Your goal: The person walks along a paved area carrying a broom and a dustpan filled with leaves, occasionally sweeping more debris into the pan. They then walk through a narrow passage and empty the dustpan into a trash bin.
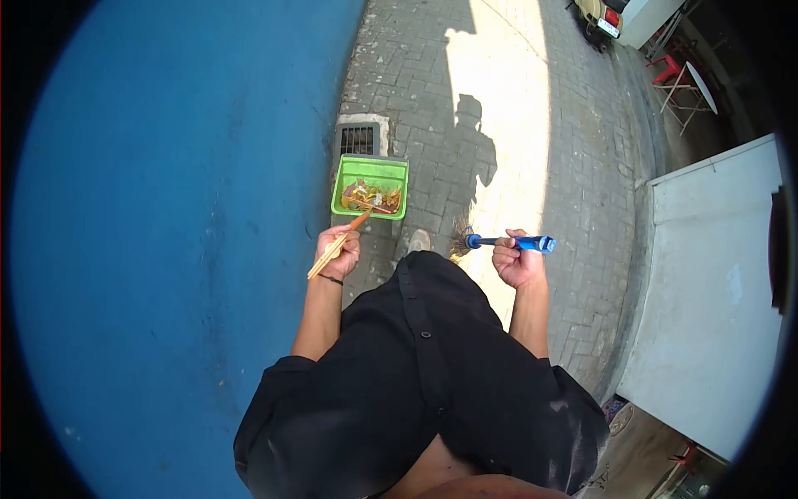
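Note:
My left hand (347,254) is closed around a wooden handle (330,254), pale at the near end and orange-brown further down. The handle slants toward a green dustpan (372,167) on the paving, overlapping its near rim in this view. Dry leaves and litter (371,198) lie inside the dustpan. My right hand (517,264) grips a stick broom (490,242) by its blue handle. The broom's thin brown bristles (460,239) point down at the ground, left of that hand and to the right of the dustpan.
A blue wall (183,208) runs along the left. Behind the dustpan is a drain grate (359,139). Grey paving blocks (416,75) carry a sunlit strip with shadows. At the right stand a pale panel (706,283), a folding table (701,87), a red chair (663,70) and a scooter (600,18).

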### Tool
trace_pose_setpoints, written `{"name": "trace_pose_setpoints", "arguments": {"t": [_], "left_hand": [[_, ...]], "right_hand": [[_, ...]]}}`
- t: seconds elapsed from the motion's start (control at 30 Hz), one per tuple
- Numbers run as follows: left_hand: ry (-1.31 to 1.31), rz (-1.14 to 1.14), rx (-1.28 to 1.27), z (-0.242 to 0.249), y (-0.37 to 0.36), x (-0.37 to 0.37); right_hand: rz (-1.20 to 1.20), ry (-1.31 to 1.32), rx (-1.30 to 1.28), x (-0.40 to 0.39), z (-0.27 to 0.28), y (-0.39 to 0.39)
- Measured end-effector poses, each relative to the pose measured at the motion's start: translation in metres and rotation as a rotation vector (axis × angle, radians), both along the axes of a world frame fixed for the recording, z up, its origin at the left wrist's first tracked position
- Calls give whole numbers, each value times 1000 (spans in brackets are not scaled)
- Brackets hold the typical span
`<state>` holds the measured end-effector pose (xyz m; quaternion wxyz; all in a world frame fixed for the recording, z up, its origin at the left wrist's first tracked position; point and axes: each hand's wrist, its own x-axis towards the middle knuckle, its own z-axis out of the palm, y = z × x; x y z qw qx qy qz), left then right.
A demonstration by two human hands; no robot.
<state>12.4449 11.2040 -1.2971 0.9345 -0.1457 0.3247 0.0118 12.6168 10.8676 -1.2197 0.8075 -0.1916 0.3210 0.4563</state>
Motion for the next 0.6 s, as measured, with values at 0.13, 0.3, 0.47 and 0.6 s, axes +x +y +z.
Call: {"name": "trace_pose_setpoints", "arguments": {"t": [0.13, 0.3, 0.47, 0.6], "left_hand": [[48, 14, 50, 17, 60, 129], [33, 61, 14, -13, 137, 290], [64, 44, 72, -92, 219, 496], [135, 99, 196, -91, 272, 650]], "right_hand": [[8, -10, 37, 146, 16, 90], [56, -107, 23, 313, -5, 165], [54, -212, 26, 500, -47, 216], [56, -205, -2, 628, -46, 258]]}}
